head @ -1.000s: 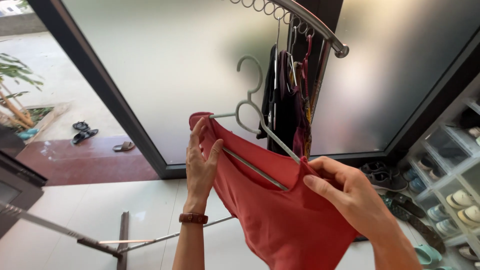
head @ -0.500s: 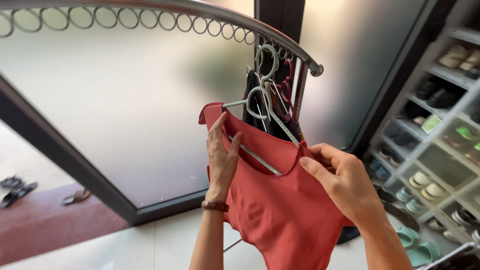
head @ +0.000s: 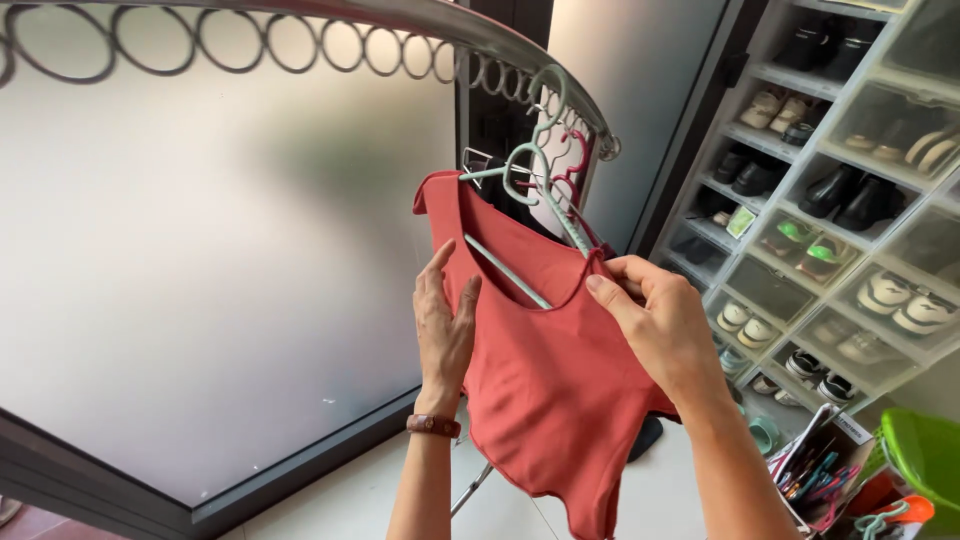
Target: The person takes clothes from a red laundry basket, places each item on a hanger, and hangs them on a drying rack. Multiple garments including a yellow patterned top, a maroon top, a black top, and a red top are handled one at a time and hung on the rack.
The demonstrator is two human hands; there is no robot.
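Note:
A red sleeveless top hangs on a pale green plastic hanger, whose hook reaches up to the ringed steel rail of a drying rack. My left hand lies flat against the top's left side, fingers spread, just below the hanger's arm. My right hand pinches the top's right shoulder strap where it sits on the hanger's right arm. Dark garments on other hangers hang behind it.
A frosted glass door with a dark frame fills the left. A shoe rack with clear boxes and several pairs of shoes stands at the right. A green basket and a holder of coloured items sit at the lower right.
Both hands have lifted the hanger with the red top up and to the right, bringing its hook to the rail. My view has tilted up and turned right.

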